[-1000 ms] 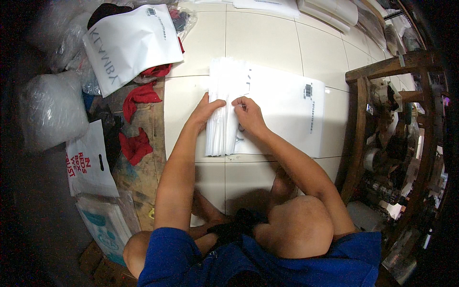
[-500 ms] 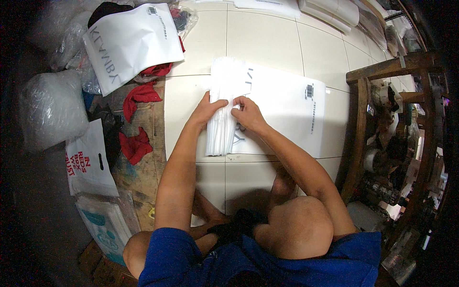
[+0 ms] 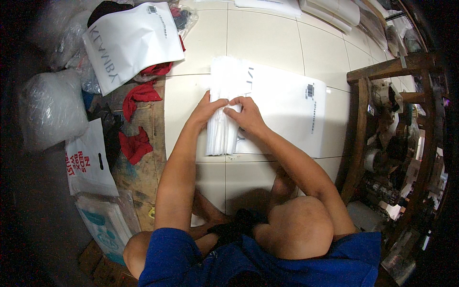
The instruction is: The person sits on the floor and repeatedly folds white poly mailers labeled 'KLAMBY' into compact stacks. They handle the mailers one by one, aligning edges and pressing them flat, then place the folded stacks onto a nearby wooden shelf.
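Observation:
A stack of white plastic bags (image 3: 220, 138) lies on the tiled floor in front of me, its left part a thick bundle of layered edges. My left hand (image 3: 204, 112) grips the bundle's left side, thumb on top, other fingers partly hidden. My right hand (image 3: 247, 116) pinches a bag edge on top, thumb and forefinger close to my left thumb. To the right, a flat white bag (image 3: 287, 115) with dark print and a barcode spreads out from under the bundle.
At the left are a large white printed bag (image 3: 136, 48), red cloth scraps (image 3: 136, 145), a clear plastic bundle (image 3: 55, 110) and a stack of printed bags (image 3: 103, 225) beside a wooden board (image 3: 143, 191). A wooden frame (image 3: 358, 138) stands right. White rolls (image 3: 332, 12) lie at the back.
My right hand has shifted slightly left over the bundle, drawing the pinched bag edge closer to my left thumb. My left hand stays almost where it was.

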The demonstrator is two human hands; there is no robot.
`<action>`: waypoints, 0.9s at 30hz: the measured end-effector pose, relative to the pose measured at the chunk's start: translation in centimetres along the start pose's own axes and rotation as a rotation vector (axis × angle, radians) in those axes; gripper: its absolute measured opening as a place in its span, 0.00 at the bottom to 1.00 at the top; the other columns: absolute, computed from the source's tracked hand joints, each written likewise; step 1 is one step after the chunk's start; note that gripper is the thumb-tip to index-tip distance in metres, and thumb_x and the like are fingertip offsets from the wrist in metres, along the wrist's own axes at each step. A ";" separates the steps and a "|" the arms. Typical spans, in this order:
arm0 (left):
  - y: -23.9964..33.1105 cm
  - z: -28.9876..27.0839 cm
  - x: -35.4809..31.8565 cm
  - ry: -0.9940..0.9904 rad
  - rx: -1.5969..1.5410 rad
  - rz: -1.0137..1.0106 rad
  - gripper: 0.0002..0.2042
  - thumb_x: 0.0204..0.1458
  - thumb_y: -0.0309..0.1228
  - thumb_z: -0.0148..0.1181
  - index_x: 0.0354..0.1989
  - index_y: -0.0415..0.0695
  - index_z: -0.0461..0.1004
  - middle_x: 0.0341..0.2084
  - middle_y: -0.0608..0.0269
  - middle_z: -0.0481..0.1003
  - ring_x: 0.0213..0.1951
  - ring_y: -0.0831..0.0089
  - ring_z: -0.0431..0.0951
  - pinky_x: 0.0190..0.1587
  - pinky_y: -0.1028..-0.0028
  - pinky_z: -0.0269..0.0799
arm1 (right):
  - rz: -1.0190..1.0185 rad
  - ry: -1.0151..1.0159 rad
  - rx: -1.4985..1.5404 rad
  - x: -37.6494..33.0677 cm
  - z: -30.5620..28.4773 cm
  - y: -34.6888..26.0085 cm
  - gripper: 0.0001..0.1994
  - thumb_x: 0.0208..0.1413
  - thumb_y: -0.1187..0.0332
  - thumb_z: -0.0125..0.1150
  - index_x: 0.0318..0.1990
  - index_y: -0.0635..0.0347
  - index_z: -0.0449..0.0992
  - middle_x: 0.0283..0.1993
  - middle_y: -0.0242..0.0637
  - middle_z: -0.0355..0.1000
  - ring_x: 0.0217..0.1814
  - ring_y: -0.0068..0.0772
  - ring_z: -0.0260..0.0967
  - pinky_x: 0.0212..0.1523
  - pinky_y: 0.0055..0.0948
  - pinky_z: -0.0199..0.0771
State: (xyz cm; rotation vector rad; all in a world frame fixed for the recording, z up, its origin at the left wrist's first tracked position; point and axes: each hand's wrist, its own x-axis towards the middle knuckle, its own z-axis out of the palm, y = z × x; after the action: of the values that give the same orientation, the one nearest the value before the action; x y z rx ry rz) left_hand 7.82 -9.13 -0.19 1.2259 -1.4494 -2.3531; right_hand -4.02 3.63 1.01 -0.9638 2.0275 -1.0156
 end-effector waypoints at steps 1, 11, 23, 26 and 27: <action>0.0 0.0 0.0 -0.002 -0.012 -0.002 0.35 0.45 0.34 0.65 0.62 0.35 0.58 0.48 0.51 0.72 0.48 0.64 0.75 0.50 0.67 0.72 | -0.004 -0.010 -0.007 0.0 0.0 -0.3 0.16 0.47 0.62 0.66 0.40 0.63 0.77 0.45 0.50 0.70 0.53 0.49 0.67 0.55 0.39 0.66; -0.6 -0.5 0.6 -0.035 0.046 0.028 0.36 0.45 0.35 0.67 0.62 0.35 0.58 0.52 0.50 0.71 0.50 0.64 0.74 0.53 0.68 0.70 | 0.082 -0.096 -0.060 0.8 -0.6 -0.1 0.15 0.46 0.63 0.64 0.40 0.62 0.75 0.45 0.52 0.70 0.52 0.50 0.68 0.55 0.40 0.67; 0.0 -0.4 -0.2 -0.070 -0.104 -0.034 0.39 0.46 0.35 0.64 0.65 0.37 0.53 0.53 0.50 0.68 0.52 0.61 0.72 0.54 0.65 0.69 | 0.026 0.041 0.010 -0.5 -0.4 0.9 0.12 0.49 0.72 0.55 0.42 0.64 0.72 0.43 0.53 0.69 0.49 0.51 0.68 0.51 0.42 0.67; -0.7 -0.8 0.2 -0.066 -0.068 0.017 0.38 0.46 0.35 0.63 0.66 0.37 0.52 0.53 0.50 0.68 0.51 0.61 0.72 0.54 0.65 0.70 | 0.048 -0.012 0.010 -0.5 -0.5 0.5 0.12 0.49 0.67 0.59 0.40 0.64 0.75 0.43 0.52 0.69 0.49 0.49 0.68 0.52 0.40 0.67; -0.6 -0.7 0.2 -0.056 -0.053 0.002 0.39 0.46 0.35 0.64 0.66 0.37 0.52 0.53 0.50 0.68 0.51 0.61 0.72 0.54 0.65 0.70 | 0.057 -0.004 0.001 -0.4 -0.3 0.4 0.13 0.49 0.65 0.61 0.39 0.63 0.76 0.43 0.51 0.69 0.49 0.49 0.68 0.52 0.40 0.67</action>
State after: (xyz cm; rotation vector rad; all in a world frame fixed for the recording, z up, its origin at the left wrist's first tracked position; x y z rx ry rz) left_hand 8.35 -9.40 -0.95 1.1538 -1.3936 -2.4266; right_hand -4.24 4.25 0.88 -0.9012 2.0395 -0.9836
